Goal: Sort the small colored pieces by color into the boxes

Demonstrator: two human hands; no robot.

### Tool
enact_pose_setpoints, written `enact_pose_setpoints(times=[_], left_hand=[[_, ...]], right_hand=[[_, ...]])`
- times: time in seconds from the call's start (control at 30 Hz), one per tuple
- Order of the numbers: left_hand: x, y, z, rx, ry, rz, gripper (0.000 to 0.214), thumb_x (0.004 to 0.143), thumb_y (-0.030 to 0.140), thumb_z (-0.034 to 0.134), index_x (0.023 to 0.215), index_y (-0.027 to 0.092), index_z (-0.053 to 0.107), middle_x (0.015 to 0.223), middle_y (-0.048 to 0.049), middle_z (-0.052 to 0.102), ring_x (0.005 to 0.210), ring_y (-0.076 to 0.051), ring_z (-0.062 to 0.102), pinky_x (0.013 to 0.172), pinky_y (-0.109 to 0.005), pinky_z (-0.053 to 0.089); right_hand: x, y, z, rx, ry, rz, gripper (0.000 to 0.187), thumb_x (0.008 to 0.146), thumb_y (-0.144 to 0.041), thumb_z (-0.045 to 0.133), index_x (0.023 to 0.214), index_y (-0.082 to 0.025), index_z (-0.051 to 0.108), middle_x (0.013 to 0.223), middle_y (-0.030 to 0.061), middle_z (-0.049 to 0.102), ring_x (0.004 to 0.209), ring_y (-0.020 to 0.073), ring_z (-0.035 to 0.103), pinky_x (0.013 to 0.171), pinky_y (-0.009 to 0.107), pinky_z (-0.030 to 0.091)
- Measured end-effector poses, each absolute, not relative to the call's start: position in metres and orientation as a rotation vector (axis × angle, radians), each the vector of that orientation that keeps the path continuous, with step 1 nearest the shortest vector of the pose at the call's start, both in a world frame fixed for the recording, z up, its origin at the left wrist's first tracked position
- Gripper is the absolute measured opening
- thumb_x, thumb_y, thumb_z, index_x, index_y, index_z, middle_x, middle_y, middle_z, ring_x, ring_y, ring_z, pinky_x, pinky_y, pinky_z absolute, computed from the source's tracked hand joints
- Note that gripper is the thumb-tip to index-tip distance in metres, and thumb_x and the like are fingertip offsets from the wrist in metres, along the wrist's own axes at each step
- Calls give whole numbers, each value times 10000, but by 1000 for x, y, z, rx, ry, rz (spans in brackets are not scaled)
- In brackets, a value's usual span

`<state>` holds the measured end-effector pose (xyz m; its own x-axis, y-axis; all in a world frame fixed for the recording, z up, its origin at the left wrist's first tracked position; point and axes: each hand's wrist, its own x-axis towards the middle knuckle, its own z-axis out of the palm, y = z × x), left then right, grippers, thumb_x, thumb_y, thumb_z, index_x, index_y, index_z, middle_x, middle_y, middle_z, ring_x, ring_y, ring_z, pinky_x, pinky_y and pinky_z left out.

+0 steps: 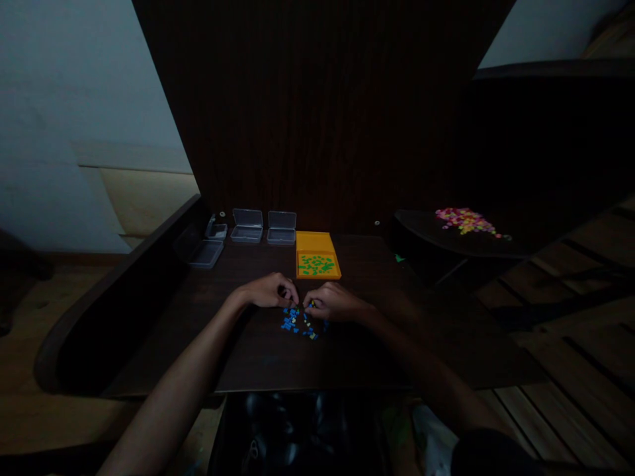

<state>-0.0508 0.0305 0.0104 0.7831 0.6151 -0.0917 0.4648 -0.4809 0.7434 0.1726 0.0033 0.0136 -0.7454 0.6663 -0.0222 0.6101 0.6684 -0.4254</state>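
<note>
Both hands are over a small scatter of blue pieces [288, 322] on the dark wooden table, with a few pale yellow pieces [308, 324] among them. At the left edge of the scatter, my left hand [272, 291] has its fingers curled, thumb and fingertips together near a small green piece. My right hand [331, 301] is closed in a pinch on the other side, with a bit of yellow and blue showing at its fingertips. What either pinch holds is too small to make out. Just beyond the hands lies an open yellow box [313, 240] with green pieces [317, 265] in it.
Open clear plastic cases [282, 236] stand along the back left of the table [258, 360]. On a raised side shelf [421, 228] at right lies a pile of pink, red and yellow pieces [466, 221]. A dark panel [317, 119] rises behind.
</note>
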Motion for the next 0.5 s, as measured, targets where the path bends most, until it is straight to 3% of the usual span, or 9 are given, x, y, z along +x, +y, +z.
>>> enact_pose_setpoints(times=[0.33,0.5], left_hand=[[-50,30,13,2130,833,191,219,742,231,659,916,124,740,765,-34,668,669,-104,526,611,-194,386],[-49,30,13,2149,823,211,200,746,234,665,894,119,736,758,-30,673,663,-98,525,618,-191,387]], right_hand=[[185,19,13,-1029,-2493,721,173,824,-257,586,871,-133,698,560,-45,505,501,71,416,519,187,291],[212,57,17,-1276,-2258,528,215,819,-269,562,828,-111,708,538,-34,520,501,86,420,520,200,295]])
